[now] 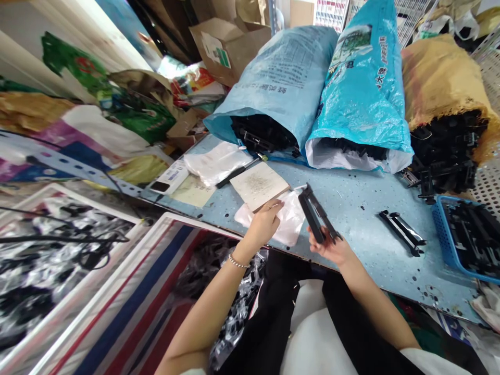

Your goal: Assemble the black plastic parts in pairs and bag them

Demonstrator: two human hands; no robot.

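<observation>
Right hand (330, 250) gripped a black part (311, 212) above the blue bench (353, 208), left hand (264, 223) curled beside the pale block (258, 183), hold unclear; seemingly a handling step, next move calling for steadiness.

We are reading 大牌 on the bright blue sack (363, 104). We are also seeing Chinese print on the pale blue sack (281, 67) and a label (216, 52) on the cardboard box (244, 49), but are finding both too blurred to make out.
</observation>
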